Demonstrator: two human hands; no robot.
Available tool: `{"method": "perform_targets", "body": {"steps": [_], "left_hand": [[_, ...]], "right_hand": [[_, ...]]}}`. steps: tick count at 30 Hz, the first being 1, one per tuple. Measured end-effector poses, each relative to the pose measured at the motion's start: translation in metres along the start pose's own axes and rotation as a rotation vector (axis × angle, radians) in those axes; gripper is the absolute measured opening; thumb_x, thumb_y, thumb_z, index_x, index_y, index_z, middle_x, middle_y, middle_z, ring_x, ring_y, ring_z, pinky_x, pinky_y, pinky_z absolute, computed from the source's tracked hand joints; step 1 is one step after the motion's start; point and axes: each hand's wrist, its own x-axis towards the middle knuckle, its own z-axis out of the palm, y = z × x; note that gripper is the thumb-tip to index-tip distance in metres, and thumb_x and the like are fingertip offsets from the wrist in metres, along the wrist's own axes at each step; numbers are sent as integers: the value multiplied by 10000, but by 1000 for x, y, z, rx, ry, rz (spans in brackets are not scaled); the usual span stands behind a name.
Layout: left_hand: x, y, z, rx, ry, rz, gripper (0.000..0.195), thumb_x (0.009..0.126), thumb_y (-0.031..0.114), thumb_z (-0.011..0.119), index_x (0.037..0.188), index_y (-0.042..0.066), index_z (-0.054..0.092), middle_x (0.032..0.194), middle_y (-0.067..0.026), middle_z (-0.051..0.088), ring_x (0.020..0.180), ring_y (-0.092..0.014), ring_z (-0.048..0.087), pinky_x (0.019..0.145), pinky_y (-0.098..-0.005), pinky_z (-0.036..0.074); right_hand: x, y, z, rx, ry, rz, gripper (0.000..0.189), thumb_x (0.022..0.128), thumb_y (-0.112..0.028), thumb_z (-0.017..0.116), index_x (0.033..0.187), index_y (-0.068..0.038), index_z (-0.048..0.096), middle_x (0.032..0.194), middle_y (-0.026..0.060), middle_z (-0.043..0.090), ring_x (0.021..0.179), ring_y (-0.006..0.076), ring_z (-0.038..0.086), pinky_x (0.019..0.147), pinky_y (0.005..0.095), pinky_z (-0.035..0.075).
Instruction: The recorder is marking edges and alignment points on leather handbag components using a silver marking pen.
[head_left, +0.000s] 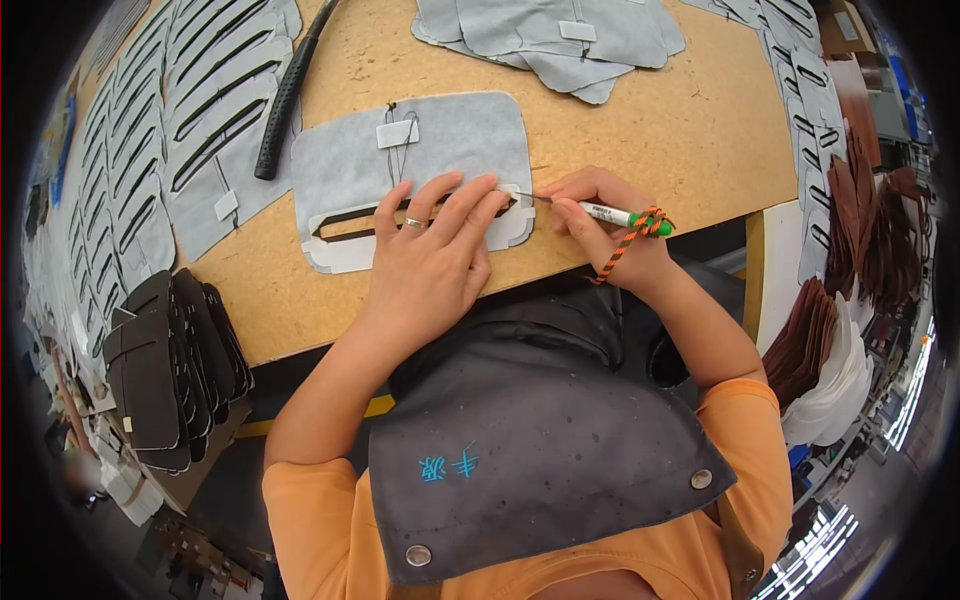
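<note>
A grey fabric panel (337, 165) lies on the wooden worktop, with a long black-edged slot (352, 227) along its near side. White backing strips frame the slot. My left hand (439, 240) rests palm down across the slot, fingers apart, pressing the panel and hiding the slot's middle. Between the thumb and fingers of my right hand (607, 225) is a slim tool with a pointed metal tip (534, 197) and a white and green handle (611, 215). Its tip meets the slot's right end. An orange and black cord (622, 251) is tied to the handle.
A black-handled hammer (281, 112) lies left of the panel. Overlapping slotted grey panels (217, 150) cover the left side; more are stacked at the back (502, 37). Dark panels (150, 360) stand at the left corner. Brown pieces (802, 337) hang at the right.
</note>
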Motion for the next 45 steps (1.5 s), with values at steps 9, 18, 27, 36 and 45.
{"method": "perform_targets", "body": {"steps": [9,18,27,36,45], "left_hand": [[-2,7,6,73,55,-81,539,759,99,563,1294,147,521,1345,16,474,1257,-196,408,1089,-438,181],[0,11,3,55,-7,-76,540,763,106,567,1301,107,515,1360,-30,457,1258,-229,406,1080,-450,192],[4,-3,-5,-196,92,-99,329,838,65,575,1167,78,576,1279,-37,541,1208,-243,467,1020,-406,250],[11,-14,-9,-211,-16,106,221,801,48,641,1009,125,647,1189,28,620,1159,-199,534,1004,-408,295],[11,-16,-9,-241,-56,120,236,766,47,646,986,133,649,1197,34,627,1173,-200,527,1027,-416,299]], "right_hand": [[-7,5,4,-155,-4,-157,58,845,11,637,864,-16,589,876,120,666,880,223,689,670,277,513],[-9,6,6,-297,33,-316,101,800,-10,669,864,-32,593,896,113,678,654,243,614,596,304,488],[7,-6,-13,157,-18,211,110,910,-102,614,896,6,595,775,67,668,690,84,624,616,239,505],[27,-15,-13,107,-231,141,167,958,-136,552,908,15,604,752,55,631,709,95,608,647,237,508],[33,-19,-11,-160,-387,135,111,898,-108,629,894,-1,601,763,72,640,662,129,608,616,252,496]]}}
